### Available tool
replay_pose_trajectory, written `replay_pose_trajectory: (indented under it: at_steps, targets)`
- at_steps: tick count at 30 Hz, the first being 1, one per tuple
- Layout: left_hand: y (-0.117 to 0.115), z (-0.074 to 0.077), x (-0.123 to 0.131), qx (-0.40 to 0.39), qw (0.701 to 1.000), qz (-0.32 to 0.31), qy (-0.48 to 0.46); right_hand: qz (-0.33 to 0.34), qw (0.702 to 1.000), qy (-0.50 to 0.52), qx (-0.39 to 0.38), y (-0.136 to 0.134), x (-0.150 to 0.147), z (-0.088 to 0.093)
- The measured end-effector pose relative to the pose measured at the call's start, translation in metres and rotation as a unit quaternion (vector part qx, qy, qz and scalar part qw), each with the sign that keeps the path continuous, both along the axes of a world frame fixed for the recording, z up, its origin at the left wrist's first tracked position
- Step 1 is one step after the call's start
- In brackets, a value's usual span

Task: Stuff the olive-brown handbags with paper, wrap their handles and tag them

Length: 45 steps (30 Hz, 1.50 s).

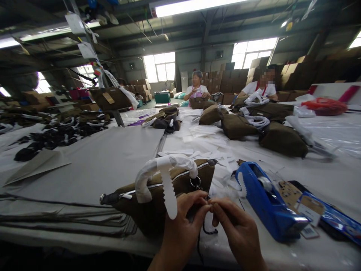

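In front of me an olive-brown handbag (158,210) stands upright on the table, its silver zipper (155,185) closed along the top. White wrapping covers the bag's arched handle (145,180), and a white notched strip (169,194) hangs from it. A metal ring (195,182) shows at the right handle base. Just below that ring, my left hand (187,214) pinches a thin black cord (210,230), fingertips closed. My right hand (232,222) meets it there, thumb and forefinger pinched on the same cord. The exact spot between the fingertips is too small to make out.
A blue tape dispenser (265,203) stands right of my hands, beside cardboard tags (310,210) and a blue packet (335,222). More brown bags (239,126) lie farther back. Layered sheets (70,218) lie at left. Two people (197,92) sit across the table.
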<state>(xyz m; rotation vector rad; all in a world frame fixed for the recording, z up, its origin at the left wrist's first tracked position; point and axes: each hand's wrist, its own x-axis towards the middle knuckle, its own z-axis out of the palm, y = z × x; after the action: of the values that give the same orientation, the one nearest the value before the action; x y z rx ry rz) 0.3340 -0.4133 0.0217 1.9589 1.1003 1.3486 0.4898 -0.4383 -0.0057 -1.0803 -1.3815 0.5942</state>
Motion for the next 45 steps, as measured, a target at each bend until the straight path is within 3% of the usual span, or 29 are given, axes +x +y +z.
replay_pose_trajectory:
  at_steps: [5, 11, 17, 19, 22, 24, 27, 32, 36, 39, 43, 45]
  targets:
    - [0.001, -0.001, -0.001, 0.011, 1.000, 0.002, -0.009, -0.020, 0.997, -0.056, 0.040, 0.000, -0.001, 0.002]
    - [0.000, -0.003, 0.001, 0.052, 0.998, 0.023, -0.016, -0.037, 0.975, -0.159, 0.153, 0.002, -0.001, 0.002]
    - [0.002, -0.008, 0.000, 0.064, 0.998, 0.017, -0.023, 0.001, 0.974, -0.166, 0.155, 0.002, 0.002, -0.002]
    - [-0.001, -0.011, -0.003, 0.061, 0.998, 0.020, -0.023, -0.016, 0.979, -0.152, 0.135, 0.004, 0.004, -0.008]
    - [-0.011, -0.017, -0.005, 0.028, 0.994, 0.080, -0.064, -0.096, 0.987, -0.114, 0.067, 0.009, 0.003, -0.020]
    - [-0.018, -0.021, -0.004, -0.025, 0.990, 0.104, -0.094, -0.103, 0.993, -0.052, 0.009, 0.012, -0.002, -0.027]
    - [-0.023, -0.024, -0.001, -0.090, 0.987, 0.101, -0.085, -0.058, 0.993, 0.080, -0.060, 0.014, -0.014, -0.033]
    - [-0.017, -0.027, 0.002, -0.091, 0.987, 0.131, -0.025, 0.021, 0.954, 0.261, -0.143, 0.012, -0.033, -0.036]
    - [-0.008, -0.032, -0.004, -0.096, 0.984, 0.152, 0.005, 0.071, 0.934, 0.321, -0.141, 0.008, -0.047, -0.032]
    - [0.002, -0.036, -0.016, -0.149, 0.980, 0.132, -0.006, 0.100, 0.945, 0.292, -0.112, 0.000, -0.053, -0.025]
    - [0.009, -0.028, -0.028, -0.252, 0.961, 0.065, -0.099, 0.165, 0.973, 0.141, -0.081, -0.006, -0.031, -0.011]
    - [0.008, -0.020, -0.026, -0.277, 0.948, 0.072, -0.143, 0.089, 0.991, 0.015, -0.099, 0.006, -0.005, -0.006]
